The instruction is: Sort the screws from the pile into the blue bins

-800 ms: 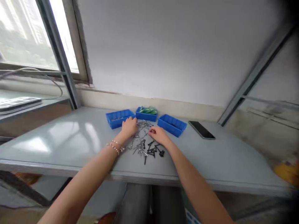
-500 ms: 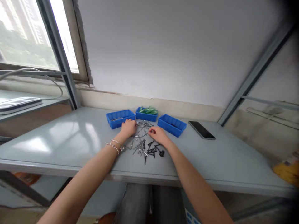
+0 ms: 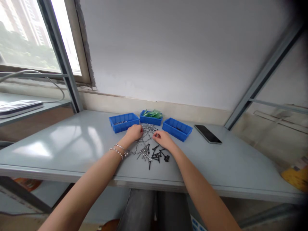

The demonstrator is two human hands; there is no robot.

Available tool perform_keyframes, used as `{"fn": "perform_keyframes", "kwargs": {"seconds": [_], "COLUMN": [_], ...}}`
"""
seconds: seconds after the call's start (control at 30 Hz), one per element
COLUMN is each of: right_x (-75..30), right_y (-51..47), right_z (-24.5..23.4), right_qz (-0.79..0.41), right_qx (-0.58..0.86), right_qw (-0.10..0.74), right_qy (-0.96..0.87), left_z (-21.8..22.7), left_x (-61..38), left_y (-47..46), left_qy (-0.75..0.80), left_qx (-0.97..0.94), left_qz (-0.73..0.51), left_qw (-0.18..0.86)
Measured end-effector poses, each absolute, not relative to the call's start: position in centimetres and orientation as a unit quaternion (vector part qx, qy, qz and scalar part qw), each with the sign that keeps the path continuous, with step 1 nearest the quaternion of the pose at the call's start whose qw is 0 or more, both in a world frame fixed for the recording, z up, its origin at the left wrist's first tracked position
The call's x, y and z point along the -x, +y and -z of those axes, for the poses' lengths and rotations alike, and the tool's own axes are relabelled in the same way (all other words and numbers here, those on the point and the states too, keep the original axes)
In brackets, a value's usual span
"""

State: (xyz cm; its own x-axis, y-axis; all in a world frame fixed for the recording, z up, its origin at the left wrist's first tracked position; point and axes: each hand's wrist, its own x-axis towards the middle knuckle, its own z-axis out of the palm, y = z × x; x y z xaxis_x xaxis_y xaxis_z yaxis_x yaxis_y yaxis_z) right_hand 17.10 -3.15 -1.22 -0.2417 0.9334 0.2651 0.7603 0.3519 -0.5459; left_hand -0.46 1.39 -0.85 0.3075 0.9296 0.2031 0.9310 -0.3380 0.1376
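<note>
My left hand (image 3: pixel 133 133) rests palm-down at the upper left of a loose pile of silver nails or rivets (image 3: pixel 145 150), just below a blue plastic bin (image 3: pixel 124 122) holding a few thin metal pieces. My right hand (image 3: pixel 162 139) sits at the pile's right side, fingertips drawn together above the silver pieces. Whether those fingers pinch anything is hidden. Black screws (image 3: pixel 157 156) lie just below that hand. A second blue bin (image 3: pixel 150 121) holds green items, and a third (image 3: pixel 177 129) stands to the right.
A black smartphone (image 3: pixel 207 133) lies to the right on the pale grey table (image 3: pixel 72 150). The table's front edge runs close to my body. A wall and window rise behind it. A flat white device (image 3: pixel 19 108) sits on a ledge at left, and a yellow bag (image 3: pixel 295 178) shows at right.
My left hand has shifted slightly down, toward the pile. My right hand, the bins and the pieces on the table look unchanged. The camera view has steadied.
</note>
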Motion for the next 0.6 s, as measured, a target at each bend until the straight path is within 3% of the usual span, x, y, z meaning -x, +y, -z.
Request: {"fn": "perform_keyframes", "kwargs": {"seconds": [0.6], "right_x": [-17.10], "right_y": [-3.06], "right_z": [1.24], "right_qz": [-0.155], "right_qx": [0.547], "right_qw": [0.277], "right_qy": [-0.775], "left_z": [0.86], "left_x": [0.20], "left_y": [1.29], "left_qy": [-0.545], "left_qx": [0.829], "left_qz": [0.124], "left_qw": [-0.017]}}
